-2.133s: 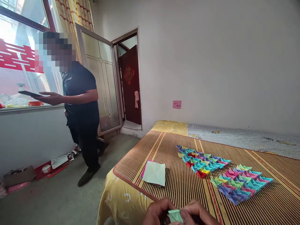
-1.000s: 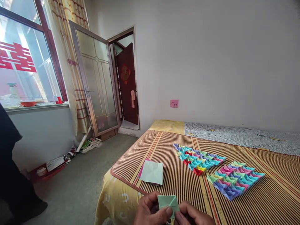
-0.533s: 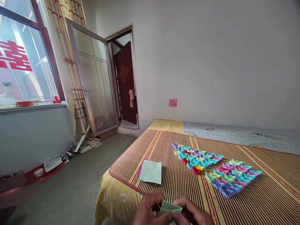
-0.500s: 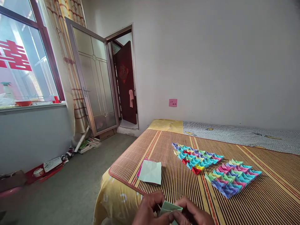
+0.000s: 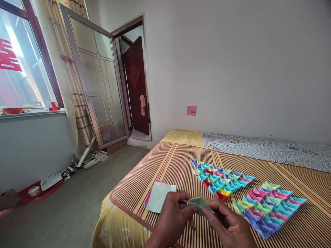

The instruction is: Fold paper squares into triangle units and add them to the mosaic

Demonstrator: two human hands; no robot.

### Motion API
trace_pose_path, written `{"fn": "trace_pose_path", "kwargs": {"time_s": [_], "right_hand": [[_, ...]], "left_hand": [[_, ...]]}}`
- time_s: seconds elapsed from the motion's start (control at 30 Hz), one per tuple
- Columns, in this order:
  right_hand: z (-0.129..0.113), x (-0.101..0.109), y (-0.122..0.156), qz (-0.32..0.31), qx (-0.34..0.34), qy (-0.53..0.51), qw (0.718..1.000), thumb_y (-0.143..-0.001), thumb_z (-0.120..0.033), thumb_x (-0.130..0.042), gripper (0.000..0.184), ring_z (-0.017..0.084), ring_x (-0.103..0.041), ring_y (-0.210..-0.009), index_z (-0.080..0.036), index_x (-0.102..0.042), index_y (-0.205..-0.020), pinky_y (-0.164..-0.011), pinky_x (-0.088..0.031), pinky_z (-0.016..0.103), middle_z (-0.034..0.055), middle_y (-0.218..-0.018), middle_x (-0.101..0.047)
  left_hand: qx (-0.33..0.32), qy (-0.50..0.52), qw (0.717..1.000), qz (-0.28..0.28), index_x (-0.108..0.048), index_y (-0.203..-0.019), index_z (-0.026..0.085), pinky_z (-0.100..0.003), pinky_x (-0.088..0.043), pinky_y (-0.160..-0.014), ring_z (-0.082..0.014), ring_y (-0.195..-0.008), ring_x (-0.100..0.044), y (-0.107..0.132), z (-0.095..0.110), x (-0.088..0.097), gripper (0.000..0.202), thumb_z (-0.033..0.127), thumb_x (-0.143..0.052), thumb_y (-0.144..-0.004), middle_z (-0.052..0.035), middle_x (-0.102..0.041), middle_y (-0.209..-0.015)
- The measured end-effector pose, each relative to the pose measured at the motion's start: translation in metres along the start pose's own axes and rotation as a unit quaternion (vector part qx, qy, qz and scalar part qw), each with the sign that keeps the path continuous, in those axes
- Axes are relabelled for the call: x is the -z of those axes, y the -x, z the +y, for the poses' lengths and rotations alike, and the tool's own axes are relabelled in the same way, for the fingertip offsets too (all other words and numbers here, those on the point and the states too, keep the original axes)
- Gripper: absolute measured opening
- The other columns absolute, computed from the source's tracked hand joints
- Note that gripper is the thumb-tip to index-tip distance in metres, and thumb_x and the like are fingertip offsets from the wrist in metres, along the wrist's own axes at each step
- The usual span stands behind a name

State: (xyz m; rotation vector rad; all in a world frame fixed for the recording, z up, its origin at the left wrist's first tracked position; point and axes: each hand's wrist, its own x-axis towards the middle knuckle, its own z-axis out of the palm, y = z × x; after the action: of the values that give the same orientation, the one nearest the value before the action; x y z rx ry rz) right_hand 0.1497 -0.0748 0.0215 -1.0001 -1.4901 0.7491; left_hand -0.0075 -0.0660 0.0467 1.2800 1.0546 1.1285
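A small piece of pale green folded paper (image 5: 198,202) is held up between both hands, above the striped mat. My left hand (image 5: 176,213) pinches its left end between thumb and fingers. On its right side, my right hand (image 5: 229,220) grips it, thumb in front and fingers behind. Just beyond my left hand lies a stack of square paper sheets (image 5: 160,196), pale green on top with magenta showing at the left edge. The lower right of the stack is hidden by my left hand.
Two groups of folded paper boats stand in rows on the bamboo mat (image 5: 144,179): a farther group (image 5: 222,177) and a nearer group (image 5: 269,206) at right. The bed's yellow-sheeted edge (image 5: 113,224) drops to the floor at left. A pink note (image 5: 191,110) is on the wall.
Both hands have risen and moved farther out over the mat with the green paper, which now appears as a flatter, pointed shape. The camera view has shifted slightly.
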Motion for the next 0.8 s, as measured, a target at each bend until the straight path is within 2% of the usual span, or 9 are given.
{"fn": "trace_pose_path", "kwargs": {"time_s": [0.07, 0.17, 0.23, 0.33, 0.47, 0.57, 0.67, 0.73, 0.8], "right_hand": [[0.007, 0.004, -0.02, 0.006, 0.003, 0.006, 1.0, -0.088, -0.053, -0.072, 0.031, 0.016, -0.064, -0.062, -0.023, -0.076, -0.08, -0.06, -0.054, 0.02, 0.0, -0.071, -0.069], [0.017, 0.007, -0.046, 0.041, 0.015, 0.011, 0.999, -0.087, -0.052, -0.073, 0.029, 0.018, -0.068, -0.065, -0.023, -0.077, -0.084, -0.062, -0.057, 0.023, 0.0021, -0.077, -0.073], [0.026, 0.008, -0.059, 0.069, 0.023, 0.012, 0.997, -0.087, -0.052, -0.074, 0.029, 0.019, -0.07, -0.066, -0.023, -0.078, -0.088, -0.066, -0.06, 0.026, 0.0027, -0.077, -0.075], [0.044, 0.01, -0.07, 0.081, 0.033, 0.019, 0.996, -0.087, -0.047, -0.075, 0.024, 0.021, -0.074, -0.071, -0.023, -0.078, -0.091, -0.072, -0.063, 0.028, 0.0034, -0.081, -0.077], [0.065, 0.012, -0.074, 0.053, 0.039, 0.048, 0.997, -0.087, -0.04, -0.075, 0.021, 0.023, -0.079, -0.084, -0.023, -0.077, -0.099, -0.077, -0.065, 0.026, 0.0052, -0.094, -0.079], [0.068, 0.008, -0.073, 0.06, 0.03, 0.043, 0.997, -0.087, -0.037, -0.074, 0.023, 0.023, -0.078, -0.097, -0.025, -0.078, -0.107, -0.084, -0.063, 0.026, 0.005, -0.106, -0.079], [0.06, 0.002, -0.073, 0.068, 0.047, 0.024, 0.996, -0.088, -0.035, -0.073, 0.012, 0.022, -0.075, -0.097, -0.026, -0.08, -0.093, -0.084, -0.062, 0.025, 0.0041, -0.102, -0.077], [0.054, -0.002, -0.073, 0.062, 0.059, 0.014, 0.996, -0.088, -0.034, -0.072, 0.012, 0.021, -0.074, -0.091, -0.026, -0.079, -0.082, -0.081, -0.062, 0.025, 0.0037, -0.094, -0.076], [0.05, -0.004, -0.073, 0.053, 0.061, 0.008, 0.997, -0.089, -0.035, -0.071, 0.013, 0.021, -0.074, -0.089, -0.026, -0.08, -0.084, -0.08, -0.061, 0.025, 0.0035, -0.091, -0.075]], "left_hand": [[-0.016, 0.063, 0.998, -0.006, -0.067, -0.074, 0.014, -0.024, -0.04, -0.045, -0.0131, -0.045, -0.057, -0.023, 0.001, -0.002, 0.038, 0.048, -0.084, -0.068, -0.0008, -0.063, -0.059], [-0.065, 0.155, 0.986, -0.004, -0.068, -0.078, 0.013, -0.03, -0.055, -0.062, -0.0172, -0.058, -0.069, -0.056, -0.002, -0.003, 0.038, 0.043, -0.089, -0.066, -0.0039, -0.07, -0.066], [-0.083, 0.186, 0.979, -0.011, -0.07, -0.077, 0.013, -0.032, -0.057, -0.071, -0.0179, -0.064, -0.071, -0.072, -0.006, -0.004, 0.035, 0.039, -0.091, -0.066, -0.0045, -0.072, -0.069], [-0.101, 0.192, 0.976, -0.02, -0.076, -0.076, 0.013, -0.031, -0.056, -0.073, -0.0173, -0.069, -0.069, -0.088, -0.015, -0.005, 0.028, 0.035, -0.091, -0.069, -0.0052, -0.073, -0.072], [-0.121, 0.187, 0.975, -0.012, -0.08, -0.082, 0.012, -0.03, -0.056, -0.076, -0.0177, -0.074, -0.069, -0.096, -0.031, -0.004, 0.024, 0.034, -0.086, -0.077, -0.007, -0.076, -0.077], [-0.133, 0.176, 0.975, 0.009, -0.08, -0.091, 0.013, -0.032, -0.058, -0.079, -0.0196, -0.08, -0.073, -0.097, -0.04, -0.002, 0.022, 0.033, -0.082, -0.084, -0.0077, -0.077, -0.085], [-0.145, 0.167, 0.975, 0.021, -0.078, -0.092, 0.014, -0.031, -0.06, -0.077, -0.0185, -0.077, -0.073, -0.094, -0.043, 0.002, 0.019, 0.033, -0.077, -0.089, -0.0062, -0.076, -0.085], [-0.148, 0.163, 0.975, 0.013, -0.078, -0.089, 0.014, -0.03, -0.06, -0.077, -0.0183, -0.078, -0.073, -0.09, -0.043, 0.005, 0.019, 0.033, -0.074, -0.092, -0.0069, -0.077, -0.086], [-0.159, 0.163, 0.974, -0.001, -0.078, -0.086, 0.015, -0.029, -0.059, -0.078, -0.0187, -0.081, -0.073, -0.088, -0.044, 0.009, 0.02, 0.033, -0.073, -0.093, -0.0087, -0.078, -0.09]]}}
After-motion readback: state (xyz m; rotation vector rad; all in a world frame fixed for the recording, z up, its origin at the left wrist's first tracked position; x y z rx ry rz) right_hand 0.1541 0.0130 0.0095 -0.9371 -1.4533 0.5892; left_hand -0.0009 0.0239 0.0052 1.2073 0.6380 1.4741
